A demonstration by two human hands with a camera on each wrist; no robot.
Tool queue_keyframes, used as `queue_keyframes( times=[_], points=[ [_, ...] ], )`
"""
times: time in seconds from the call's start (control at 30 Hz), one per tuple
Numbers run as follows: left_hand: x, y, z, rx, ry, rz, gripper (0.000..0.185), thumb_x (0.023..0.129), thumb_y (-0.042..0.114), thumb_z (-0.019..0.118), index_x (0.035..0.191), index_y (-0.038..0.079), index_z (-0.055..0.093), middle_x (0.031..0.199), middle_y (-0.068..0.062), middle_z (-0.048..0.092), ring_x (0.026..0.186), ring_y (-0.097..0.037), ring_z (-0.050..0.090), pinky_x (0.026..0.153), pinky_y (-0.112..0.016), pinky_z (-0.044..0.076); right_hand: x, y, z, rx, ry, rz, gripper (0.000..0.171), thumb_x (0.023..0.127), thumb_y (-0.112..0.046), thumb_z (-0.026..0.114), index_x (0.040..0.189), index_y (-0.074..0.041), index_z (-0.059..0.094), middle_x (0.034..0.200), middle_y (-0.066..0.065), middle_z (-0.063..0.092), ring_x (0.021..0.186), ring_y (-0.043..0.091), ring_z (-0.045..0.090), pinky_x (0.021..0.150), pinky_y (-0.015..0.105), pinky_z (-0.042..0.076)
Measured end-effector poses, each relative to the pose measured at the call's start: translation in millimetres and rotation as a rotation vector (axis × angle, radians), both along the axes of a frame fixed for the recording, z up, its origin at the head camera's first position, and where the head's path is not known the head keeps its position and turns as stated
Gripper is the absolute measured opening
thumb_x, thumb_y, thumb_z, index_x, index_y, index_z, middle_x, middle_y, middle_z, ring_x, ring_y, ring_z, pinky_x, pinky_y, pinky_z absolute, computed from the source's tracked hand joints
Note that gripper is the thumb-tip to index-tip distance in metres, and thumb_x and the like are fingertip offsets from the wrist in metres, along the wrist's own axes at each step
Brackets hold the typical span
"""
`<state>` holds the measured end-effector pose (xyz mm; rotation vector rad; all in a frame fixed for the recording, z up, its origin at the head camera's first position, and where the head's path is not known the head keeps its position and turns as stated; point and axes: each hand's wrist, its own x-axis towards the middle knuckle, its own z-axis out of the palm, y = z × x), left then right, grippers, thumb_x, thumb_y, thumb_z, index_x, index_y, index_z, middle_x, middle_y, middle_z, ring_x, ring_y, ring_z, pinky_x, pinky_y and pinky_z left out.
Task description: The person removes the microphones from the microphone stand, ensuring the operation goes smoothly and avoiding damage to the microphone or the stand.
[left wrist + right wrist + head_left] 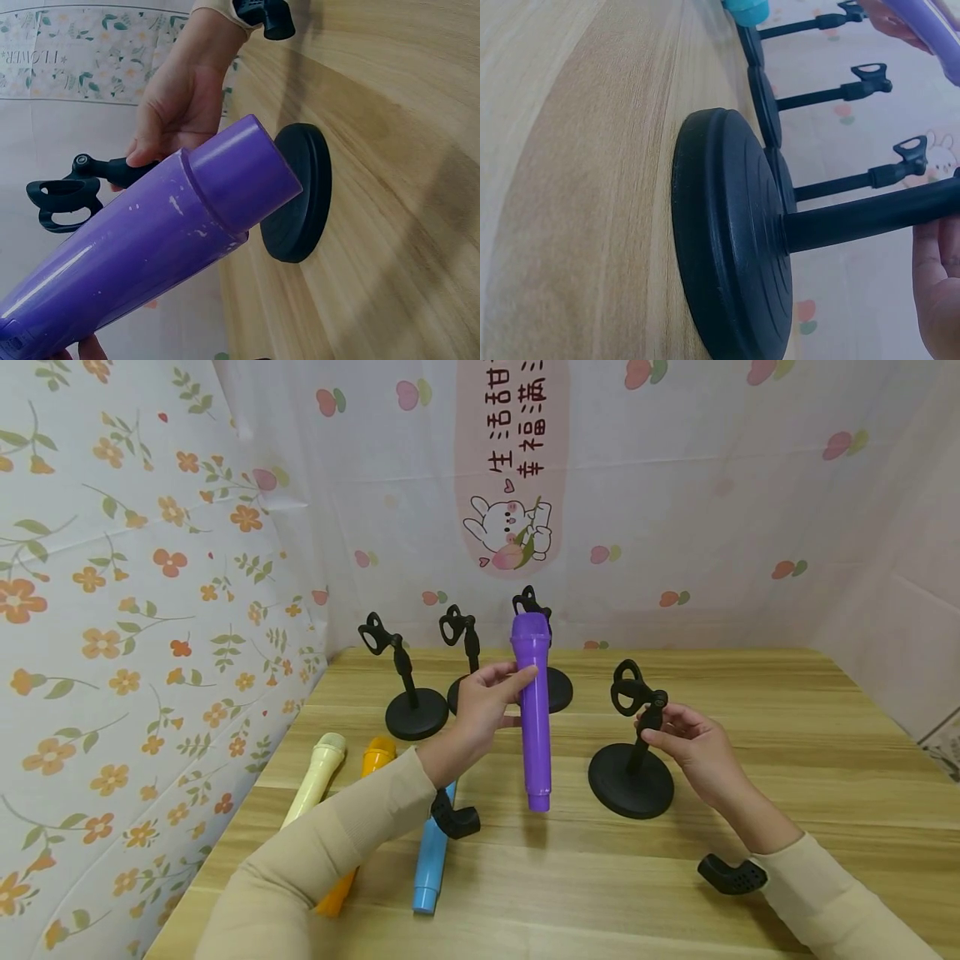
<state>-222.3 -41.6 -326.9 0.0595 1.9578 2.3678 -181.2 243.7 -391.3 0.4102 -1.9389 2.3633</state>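
My left hand [487, 697] grips a purple toy microphone [533, 710] near its upper half and holds it upright above the wooden table [787, 760]. The microphone's tail end [240, 176] fills the left wrist view. My right hand [686, 735] pinches the stem of a black microphone stand [632, 752] just below its clip; the round base [731, 240] sits flat on the table. The microphone hangs just left of that stand, apart from it.
Three more black stands [408, 681] line the back of the table. Cream [315, 777], orange [375, 756] and blue [431, 860] toy microphones lie at the front left, partly under my left sleeve. Patterned cloth walls close in the left and back.
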Motion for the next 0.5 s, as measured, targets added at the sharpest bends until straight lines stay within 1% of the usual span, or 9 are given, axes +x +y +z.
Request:
queue_keyframes(
  times=[0.2,0.5],
  points=[
    [3.3,-3,-5.0,-0.027,-0.019,-0.016,0.035,0.085,0.028,0.078,0.110,0.005,0.068,0.100,-0.009,0.066,0.081,-0.022,0.064,0.065,-0.043,0.058,-0.5,1,-0.3,0.002,-0.006,0.002,0.029,0.091,0.006,0.063,0.111,-0.013,0.071,0.100,-0.001,0.071,0.094,0.009,0.065,0.086,0.018,0.049],
    [7.6,-6,-17.2,-0.087,-0.083,-0.026,0.039,0.083,0.031,0.079,0.109,0.004,0.068,0.096,-0.009,0.067,0.076,-0.019,0.063,0.065,-0.041,0.058,-1.7,0,0.0,0.002,-0.010,0.001,0.029,0.091,0.007,0.063,0.110,-0.013,0.071,0.100,-0.001,0.070,0.094,0.009,0.066,0.086,0.018,0.049]
  ],
)
